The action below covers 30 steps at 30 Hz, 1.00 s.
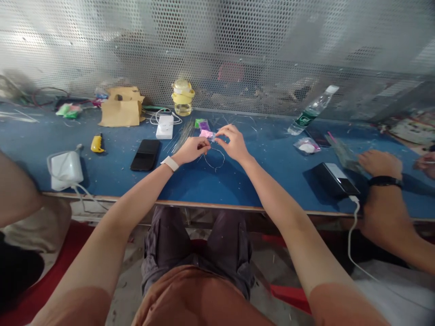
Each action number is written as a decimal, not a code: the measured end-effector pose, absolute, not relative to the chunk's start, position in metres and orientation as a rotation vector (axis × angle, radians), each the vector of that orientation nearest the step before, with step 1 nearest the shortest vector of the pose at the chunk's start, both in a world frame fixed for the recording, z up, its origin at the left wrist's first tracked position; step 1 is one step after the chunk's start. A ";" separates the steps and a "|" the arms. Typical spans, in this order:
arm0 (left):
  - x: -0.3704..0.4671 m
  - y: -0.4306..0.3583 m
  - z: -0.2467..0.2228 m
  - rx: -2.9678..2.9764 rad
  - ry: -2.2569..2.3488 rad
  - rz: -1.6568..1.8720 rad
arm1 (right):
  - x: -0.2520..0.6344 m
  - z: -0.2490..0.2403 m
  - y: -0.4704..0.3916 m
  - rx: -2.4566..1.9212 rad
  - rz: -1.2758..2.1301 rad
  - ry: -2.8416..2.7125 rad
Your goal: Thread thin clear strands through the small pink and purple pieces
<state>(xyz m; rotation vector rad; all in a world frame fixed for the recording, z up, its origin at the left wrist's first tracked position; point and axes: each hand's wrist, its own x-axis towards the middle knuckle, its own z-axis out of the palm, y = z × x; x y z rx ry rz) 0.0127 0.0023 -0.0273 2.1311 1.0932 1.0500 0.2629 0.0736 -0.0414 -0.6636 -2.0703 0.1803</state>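
Our left hand (195, 148) seems to pinch the wire (224, 159); our right hand (233, 141) pinches something too fine to tell. The wire's roundish loop, with no clear long axis, opens on our side over the tabletop (204, 188), nearer the left hand.

The place appeared to be a small workshop, where people sat side by side along one long blue table (217, 192) across the middle of the frame. Its worn top was strewn with specks, and thin strands (185, 133) and bright packets (205, 134) lay near the centre. A perforated metal wall (204, 27) filled the upper frame. A co-worker's hand (382, 164) rested at the right; a red seat (290, 295) and grey floor (272, 265) showed below.
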 end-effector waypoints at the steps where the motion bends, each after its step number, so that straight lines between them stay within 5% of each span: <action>1: 0.012 0.002 -0.027 2.198 1.118 1.047 | 0.263 -0.042 0.074 -0.667 0.158 -2.078; 30: -0.012 0.018 -0.028 2.423 1.026 0.685 | 0.268 -0.039 0.074 -0.860 0.482 -2.413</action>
